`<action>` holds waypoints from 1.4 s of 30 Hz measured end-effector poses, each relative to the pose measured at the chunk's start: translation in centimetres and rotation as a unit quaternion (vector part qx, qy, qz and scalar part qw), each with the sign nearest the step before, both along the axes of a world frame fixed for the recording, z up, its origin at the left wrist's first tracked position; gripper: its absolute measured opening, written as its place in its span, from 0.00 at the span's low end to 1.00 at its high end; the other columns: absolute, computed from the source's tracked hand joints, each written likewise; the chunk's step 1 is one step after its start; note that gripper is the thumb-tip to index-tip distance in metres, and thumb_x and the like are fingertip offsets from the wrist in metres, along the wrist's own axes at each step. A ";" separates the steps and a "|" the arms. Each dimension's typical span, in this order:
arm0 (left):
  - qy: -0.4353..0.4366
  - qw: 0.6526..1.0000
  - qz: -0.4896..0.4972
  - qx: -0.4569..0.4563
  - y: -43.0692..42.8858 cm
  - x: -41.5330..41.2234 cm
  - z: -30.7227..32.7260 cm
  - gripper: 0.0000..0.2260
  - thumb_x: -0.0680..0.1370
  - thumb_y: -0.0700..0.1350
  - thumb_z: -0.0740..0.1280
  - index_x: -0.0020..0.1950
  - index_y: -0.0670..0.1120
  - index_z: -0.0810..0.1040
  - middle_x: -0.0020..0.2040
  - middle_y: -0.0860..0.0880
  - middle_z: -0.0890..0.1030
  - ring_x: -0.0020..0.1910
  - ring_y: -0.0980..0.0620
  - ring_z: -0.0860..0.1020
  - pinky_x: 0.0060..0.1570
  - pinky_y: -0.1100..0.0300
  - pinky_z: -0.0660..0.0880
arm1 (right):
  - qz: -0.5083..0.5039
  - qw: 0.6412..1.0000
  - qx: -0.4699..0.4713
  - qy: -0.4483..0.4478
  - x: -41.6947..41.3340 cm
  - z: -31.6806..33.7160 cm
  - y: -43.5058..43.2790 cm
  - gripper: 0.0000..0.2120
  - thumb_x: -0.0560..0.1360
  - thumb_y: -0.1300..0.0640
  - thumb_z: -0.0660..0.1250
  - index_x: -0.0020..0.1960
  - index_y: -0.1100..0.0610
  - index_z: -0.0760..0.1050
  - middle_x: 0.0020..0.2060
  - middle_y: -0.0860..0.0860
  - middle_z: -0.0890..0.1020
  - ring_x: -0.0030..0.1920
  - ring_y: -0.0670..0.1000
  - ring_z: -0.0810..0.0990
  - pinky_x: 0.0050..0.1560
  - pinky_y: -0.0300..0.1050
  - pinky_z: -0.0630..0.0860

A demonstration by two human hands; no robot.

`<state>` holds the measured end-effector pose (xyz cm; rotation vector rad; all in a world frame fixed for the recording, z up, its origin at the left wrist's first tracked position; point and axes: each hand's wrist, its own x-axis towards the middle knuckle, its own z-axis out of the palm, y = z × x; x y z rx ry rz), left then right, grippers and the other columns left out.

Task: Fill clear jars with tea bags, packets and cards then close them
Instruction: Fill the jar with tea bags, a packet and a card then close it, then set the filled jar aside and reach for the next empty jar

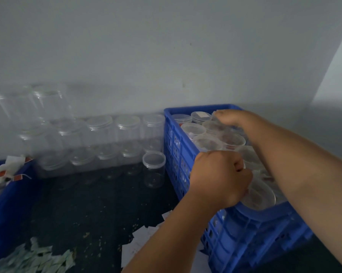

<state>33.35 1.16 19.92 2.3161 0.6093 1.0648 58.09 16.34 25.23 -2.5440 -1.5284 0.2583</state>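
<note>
Head view: dark littered floor [91, 203], grey wall [166, 46]

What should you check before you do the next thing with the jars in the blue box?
1. Left hand closed at the crate's near side: ok; what it holds: cannot tell.
2. Right hand on the far jars in the blue crate: ok.
3. Jars in the crate closed with lids: cannot tell, too blurry.
4. Empty jars against the wall within reach: ok.
5. Single open jar upright beside the crate: ok.
6. Packets available at lower left: ok.
</note>
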 end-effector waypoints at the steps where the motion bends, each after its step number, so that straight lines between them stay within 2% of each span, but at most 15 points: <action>1: 0.004 1.000 0.001 -0.002 0.0 -0.1 0.2 0.22 0.74 0.45 0.69 0.29 0.51 0.58 0.24 0.54 0.61 0.26 0.53 0.62 0.49 0.55 0.69 | 0.000 1.000 0.015 0.003 -0.1 0.3 -0.1 0.27 0.91 0.47 0.44 0.87 0.57 0.57 0.86 0.54 0.57 0.85 0.58 0.59 0.81 0.51 0.55; 4: 0.020 1.000 -0.004 -0.015 0.2 -0.2 0.2 0.24 0.75 0.42 0.71 0.28 0.51 0.58 0.23 0.54 0.60 0.26 0.54 0.60 0.40 0.58 0.63 | -0.026 0.995 0.100 0.010 -0.9 2.3 -0.9 0.29 0.89 0.41 0.44 0.86 0.52 0.59 0.85 0.59 0.59 0.83 0.64 0.62 0.82 0.60 0.59; 7: 0.047 0.998 -0.007 -0.028 0.4 -0.1 0.2 0.25 0.74 0.41 0.72 0.28 0.50 0.58 0.23 0.54 0.60 0.27 0.52 0.59 0.35 0.58 0.58 | 0.005 0.973 0.220 0.071 -3.1 5.4 -3.1 0.31 0.88 0.37 0.49 0.86 0.51 0.60 0.84 0.55 0.64 0.83 0.58 0.63 0.82 0.55 0.59; 12: 0.072 0.995 -0.019 -0.059 0.4 -0.8 0.6 0.21 0.77 0.42 0.70 0.31 0.49 0.61 0.23 0.58 0.69 0.26 0.55 0.67 0.29 0.67 0.59 | 0.145 0.940 0.286 0.115 -10.1 8.1 -11.6 0.23 0.80 0.32 0.63 0.70 0.40 0.78 0.67 0.42 0.82 0.62 0.45 0.82 0.58 0.45 0.75; 15: 0.074 0.993 -0.025 -0.083 -0.1 -1.6 1.2 0.18 0.78 0.44 0.70 0.33 0.51 0.65 0.25 0.59 0.70 0.27 0.58 0.68 0.32 0.61 0.65 | 0.235 0.925 0.285 0.092 -15.1 7.2 -17.8 0.14 0.78 0.32 0.66 0.56 0.38 0.82 0.53 0.32 0.85 0.54 0.33 0.82 0.53 0.39 0.75; 17: 0.038 0.994 -0.040 -0.090 -0.8 -3.0 1.6 0.16 0.79 0.42 0.72 0.38 0.58 0.70 0.33 0.62 0.69 0.33 0.57 0.66 0.36 0.63 0.69 | 0.276 0.917 0.283 0.044 -17.8 5.7 -21.5 0.14 0.79 0.34 0.66 0.57 0.40 0.83 0.54 0.32 0.85 0.57 0.33 0.81 0.58 0.40 0.77; 18: 0.020 0.995 -0.045 -0.081 -1.1 -4.0 1.9 0.15 0.79 0.41 0.74 0.49 0.62 0.74 0.42 0.64 0.70 0.36 0.59 0.67 0.40 0.71 0.69 | 0.296 0.913 0.280 0.006 -18.8 4.9 -23.3 0.16 0.80 0.35 0.66 0.60 0.41 0.83 0.56 0.33 0.84 0.59 0.34 0.81 0.60 0.41 0.77; 19: 0.024 0.996 -0.050 -0.065 -1.3 -5.2 2.3 0.14 0.79 0.40 0.75 0.57 0.57 0.77 0.48 0.61 0.71 0.37 0.62 0.68 0.42 0.75 0.70 | 0.319 0.905 0.280 -0.036 -19.7 4.0 -24.8 0.17 0.80 0.36 0.66 0.63 0.43 0.83 0.58 0.35 0.83 0.61 0.36 0.80 0.62 0.41 0.77; 20: 0.055 0.997 -0.053 -0.031 -1.5 -6.5 2.8 0.12 0.79 0.39 0.73 0.56 0.55 0.78 0.49 0.60 0.73 0.38 0.66 0.69 0.40 0.74 0.69 | 0.342 0.893 0.283 -0.072 -20.3 3.2 -26.2 0.18 0.81 0.38 0.66 0.65 0.45 0.82 0.61 0.36 0.82 0.64 0.37 0.79 0.64 0.40 0.76; 22: 0.103 0.992 -0.051 0.060 -2.1 -9.2 3.7 0.13 0.80 0.40 0.67 0.43 0.56 0.71 0.40 0.61 0.72 0.36 0.68 0.71 0.36 0.69 0.65 | 0.370 0.868 0.314 -0.104 -21.2 1.5 -28.3 0.20 0.82 0.41 0.66 0.68 0.49 0.81 0.69 0.41 0.78 0.70 0.41 0.75 0.71 0.41 0.72; 26: 0.028 0.998 -0.051 0.019 -3.1 -16.0 1.9 0.07 0.82 0.41 0.70 0.51 0.53 0.76 0.39 0.57 0.78 0.37 0.60 0.77 0.39 0.66 0.70 | 0.368 0.841 0.396 -0.028 -23.4 -2.4 -30.2 0.19 0.82 0.43 0.68 0.68 0.51 0.81 0.71 0.42 0.77 0.72 0.43 0.76 0.71 0.38 0.70; 32: 0.104 0.982 0.104 -0.119 -3.8 -26.1 -7.4 0.04 0.83 0.52 0.70 0.49 0.57 0.82 0.43 0.60 0.83 0.41 0.60 0.81 0.39 0.65 0.75 | 0.355 0.871 0.294 0.171 -29.1 -11.3 -29.3 0.15 0.83 0.36 0.65 0.59 0.42 0.83 0.57 0.33 0.82 0.60 0.36 0.82 0.58 0.31 0.76; 35: 0.183 0.955 0.180 -0.148 -4.0 -30.1 -12.9 0.10 0.84 0.59 0.67 0.47 0.57 0.81 0.42 0.61 0.82 0.39 0.60 0.80 0.34 0.64 0.71 | 0.345 0.890 0.240 0.177 -32.1 -17.4 -28.3 0.06 0.82 0.44 0.70 0.54 0.43 0.84 0.50 0.34 0.83 0.53 0.36 0.82 0.53 0.36 0.78; 37: 0.200 0.943 0.217 -0.154 -4.3 -32.1 -16.1 0.14 0.84 0.61 0.65 0.46 0.54 0.81 0.39 0.56 0.82 0.38 0.57 0.80 0.35 0.58 0.74 | 0.335 0.899 0.218 0.180 -33.9 -20.8 -27.9 0.01 0.80 0.50 0.75 0.51 0.44 0.84 0.47 0.35 0.82 0.51 0.37 0.82 0.51 0.36 0.78; 42: 0.153 0.942 0.257 -0.151 -5.1 -33.9 -21.2 0.16 0.85 0.61 0.64 0.42 0.55 0.78 0.38 0.56 0.79 0.40 0.57 0.78 0.43 0.54 0.78 | 0.251 0.917 0.205 0.232 -35.3 -24.7 -26.1 0.15 0.78 0.44 0.75 0.63 0.36 0.77 0.58 0.29 0.78 0.62 0.32 0.77 0.58 0.33 0.76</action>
